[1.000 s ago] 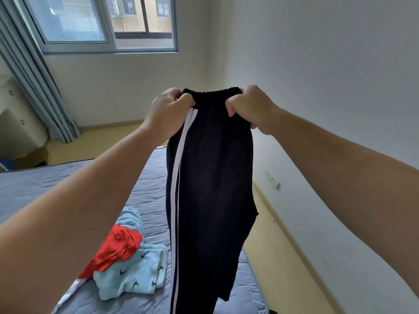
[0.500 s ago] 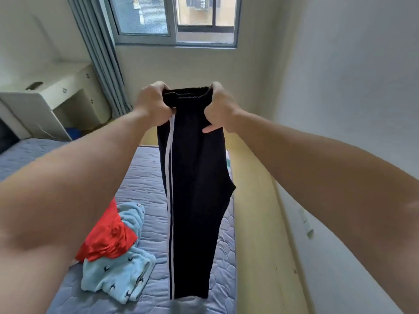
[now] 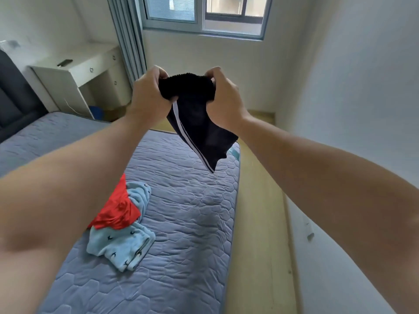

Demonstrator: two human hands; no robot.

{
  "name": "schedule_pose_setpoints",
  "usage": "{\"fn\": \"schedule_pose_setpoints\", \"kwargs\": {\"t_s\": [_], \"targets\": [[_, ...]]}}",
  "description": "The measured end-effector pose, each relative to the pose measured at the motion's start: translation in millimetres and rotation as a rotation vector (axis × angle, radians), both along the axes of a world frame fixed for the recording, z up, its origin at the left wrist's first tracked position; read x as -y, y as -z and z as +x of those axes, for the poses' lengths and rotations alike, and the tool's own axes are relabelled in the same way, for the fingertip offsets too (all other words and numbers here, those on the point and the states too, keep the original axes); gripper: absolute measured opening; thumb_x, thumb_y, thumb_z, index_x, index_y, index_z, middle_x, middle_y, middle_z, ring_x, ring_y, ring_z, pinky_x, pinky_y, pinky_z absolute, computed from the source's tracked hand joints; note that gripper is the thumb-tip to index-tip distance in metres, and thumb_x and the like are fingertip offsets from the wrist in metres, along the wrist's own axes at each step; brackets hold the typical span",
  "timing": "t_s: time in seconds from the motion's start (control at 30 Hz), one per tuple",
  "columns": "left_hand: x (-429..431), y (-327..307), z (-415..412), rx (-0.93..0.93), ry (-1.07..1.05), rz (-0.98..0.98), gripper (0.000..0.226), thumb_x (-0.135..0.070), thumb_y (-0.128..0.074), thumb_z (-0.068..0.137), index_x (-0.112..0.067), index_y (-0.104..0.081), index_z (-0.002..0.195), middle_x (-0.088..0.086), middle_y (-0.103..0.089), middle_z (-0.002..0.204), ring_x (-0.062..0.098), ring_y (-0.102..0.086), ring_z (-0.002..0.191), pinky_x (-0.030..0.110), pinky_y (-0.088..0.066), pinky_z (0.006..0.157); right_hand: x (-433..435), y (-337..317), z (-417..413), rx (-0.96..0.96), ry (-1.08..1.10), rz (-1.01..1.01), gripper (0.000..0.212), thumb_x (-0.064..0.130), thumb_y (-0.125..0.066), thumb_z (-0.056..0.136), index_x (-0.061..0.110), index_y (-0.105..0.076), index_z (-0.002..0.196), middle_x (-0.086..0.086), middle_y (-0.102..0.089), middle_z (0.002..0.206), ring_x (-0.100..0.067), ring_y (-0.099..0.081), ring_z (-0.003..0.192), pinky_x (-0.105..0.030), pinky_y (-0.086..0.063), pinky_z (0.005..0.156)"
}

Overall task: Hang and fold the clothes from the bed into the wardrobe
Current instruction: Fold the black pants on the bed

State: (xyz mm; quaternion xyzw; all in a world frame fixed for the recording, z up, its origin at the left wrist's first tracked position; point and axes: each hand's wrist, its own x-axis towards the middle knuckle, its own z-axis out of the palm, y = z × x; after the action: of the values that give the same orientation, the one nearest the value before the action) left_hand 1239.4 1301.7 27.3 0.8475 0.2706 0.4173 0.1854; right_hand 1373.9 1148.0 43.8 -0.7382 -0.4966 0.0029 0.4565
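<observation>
Closest to me it's just my two forearms reaching out over the bed [image 3: 181,223]. The bed's right edge runs straight away from me, and between it and the wall [image 3: 362,109] there's only a narrow strip of floor [image 3: 256,223]. There's a socket [image 3: 309,232] low on that wall.

On the left half of the mattress is the pile: a red piece [image 3: 115,211] lying on a blue piece [image 3: 122,243]. My left forearm hides part of it. From the pile over to the right edge it's open quilt.

Further out, up in the air, are the trousers [image 3: 195,118], black with a white side stripe. The left hand [image 3: 148,96] and right hand [image 3: 224,98] both have their fingers curled tight into the bunched waistband, close together. The legs are flung out down and to the right. The lowest tip hangs above the far right corner of the mattress, not touching it, and just inside the bed's edge line as I see it.

Past the bed on the left, the headboard [image 3: 11,98] sits at the frame edge. Next comes a white desk [image 3: 74,71] with a small dark flat thing [image 3: 64,62] on top; I can't tell what it is. A curtain [image 3: 127,37] hangs beside the desk, and the window [image 3: 204,14] is in the far wall.
</observation>
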Motion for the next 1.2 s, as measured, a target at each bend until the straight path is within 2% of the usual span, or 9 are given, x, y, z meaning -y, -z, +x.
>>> {"fn": "schedule_pose_setpoints", "kwargs": {"t_s": [0.07,0.13,0.3,0.43,0.5,0.63,1.0,1.13,1.2], "targets": [[15.7,30.8,-19.7,-0.005,0.046,-0.032,0.034,-0.027,-0.079,0.076,-0.014,-0.058,0.1,-0.003,-0.062,0.091,0.011,-0.055,0.08,0.009,-0.037,0.064,14.5,32.2,-16.4,-0.035,0.012,-0.043,0.047,-0.005,-0.052,0.074,0.016,-0.052,0.116,-0.002,-0.061,0.094,-0.019,-0.054,0.081,-0.02,-0.038,0.059],[35.8,67.0,-42.8,-0.043,0.097,-0.07,0.033,-0.022,-0.079,0.074,-0.011,-0.06,0.1,0.0,-0.064,0.088,0.016,-0.057,0.078,0.01,-0.037,0.065,32.5,69.8,-34.8,-0.054,0.038,-0.107,0.048,-0.004,-0.054,0.072,0.016,-0.054,0.116,-0.002,-0.062,0.097,-0.021,-0.056,0.085,-0.018,-0.038,0.06],[86.4,174.1,-112.1,-0.366,0.199,-0.186,0.044,-0.006,-0.077,0.071,-0.01,-0.072,0.115,0.012,-0.072,0.107,0.031,-0.065,0.103,0.03,-0.045,0.091,81.9,180.4,-90.5,-0.081,0.06,-0.419,0.049,0.001,-0.059,0.075,0.016,-0.061,0.122,-0.006,-0.064,0.111,-0.024,-0.056,0.101,-0.023,-0.038,0.076],[121.3,268.5,-171.6,-0.609,0.204,-0.336,0.033,-0.012,-0.077,0.069,-0.014,-0.074,0.103,0.01,-0.072,0.098,0.032,-0.065,0.096,0.03,-0.046,0.081,116.3,278.4,-146.4,-0.157,0.022,-0.638,0.049,0.004,-0.06,0.075,0.024,-0.064,0.119,-0.005,-0.068,0.112,-0.027,-0.059,0.104,-0.029,-0.044,0.077],[138.8,317.0,-201.3,-0.731,0.213,-0.409,0.034,-0.017,-0.075,0.07,-0.017,-0.074,0.104,0.008,-0.072,0.1,0.029,-0.065,0.097,0.032,-0.049,0.082,133.0,327.4,-175.1,-0.221,-0.011,-0.745,0.047,0.005,-0.059,0.077,0.025,-0.062,0.118,-0.002,-0.067,0.111,-0.026,-0.059,0.104,-0.034,-0.05,0.083],[173.5,403.1,-255.0,-0.919,0.253,-0.507,0.032,-0.023,-0.072,0.073,-0.024,-0.069,0.104,0.003,-0.07,0.103,0.028,-0.064,0.099,0.038,-0.053,0.082,163.2,412.0,-225.5,-0.28,-0.124,-0.944,0.043,0.005,-0.055,0.081,0.025,-0.057,0.119,0.001,-0.063,0.107,-0.026,-0.057,0.101,-0.037,-0.052,0.081],[233.9,555.1,-349.9,-1.109,0.278,-0.624,0.037,-0.015,-0.065,0.074,-0.025,-0.054,0.108,-0.003,-0.052,0.107,0.021,-0.054,0.097,0.035,-0.046,0.075,209.7,560.0,-320.6,-0.3,-0.252,-1.17,0.033,0.006,-0.053,0.082,0.021,-0.046,0.11,-0.002,-0.059,0.1,-0.026,-0.054,0.089,-0.044,-0.053,0.075],[249.8,601.1,-366.9,-1.244,0.366,-0.681,0.046,-0.022,-0.072,0.073,-0.021,-0.054,0.116,0.0,-0.053,0.112,0.022,-0.054,0.106,0.042,-0.052,0.088,228.6,608.8,-345.4,-0.307,-0.294,-1.3,0.038,0.014,-0.062,0.086,0.022,-0.045,0.12,-0.003,-0.06,0.106,-0.027,-0.057,0.095,-0.044,-0.055,0.079],[256.2,612.8,-370.0,-1.284,0.409,-0.76,0.056,-0.028,-0.075,0.074,-0.021,-0.055,0.125,0.0,-0.056,0.117,0.022,-0.056,0.109,0.041,-0.052,0.092,235.3,622.5,-351.1,-0.331,-0.314,-1.39,0.047,0.01,-0.06,0.086,0.02,-0.044,0.13,-0.005,-0.06,0.115,-0.029,-0.06,0.099,-0.044,-0.057,0.083]]}}
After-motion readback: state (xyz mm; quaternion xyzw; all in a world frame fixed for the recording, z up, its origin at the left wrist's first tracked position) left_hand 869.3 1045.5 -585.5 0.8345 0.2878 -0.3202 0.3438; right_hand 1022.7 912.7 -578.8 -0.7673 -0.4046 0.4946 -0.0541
